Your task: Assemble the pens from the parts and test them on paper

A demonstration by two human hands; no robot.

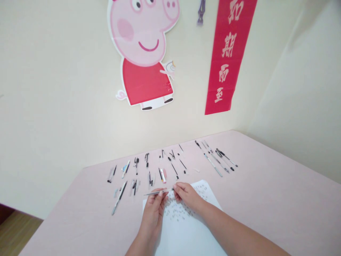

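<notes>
Over a white sheet of paper (183, 238) dotted with many small dark marks, I hold a slim pen (151, 193) level between both hands. My left hand (154, 206) is closed around its barrel, whose thin end points left. At the other end, the fingertips of my right hand (186, 195) pinch a small dark part of the pen. Whether that dark part is separate from the barrel, I cannot tell. Just beyond my hands lie a pink and white pen piece (163, 175) and a black refill (174, 170).
Disassembled pens and caps lie in rows on the pink table (80, 220), including a black and white pen (119, 198) at left. Several longer pens, one a light blue pen (213, 165), lie at back right. A wall with a pig cutout (149, 81) borders the far edge.
</notes>
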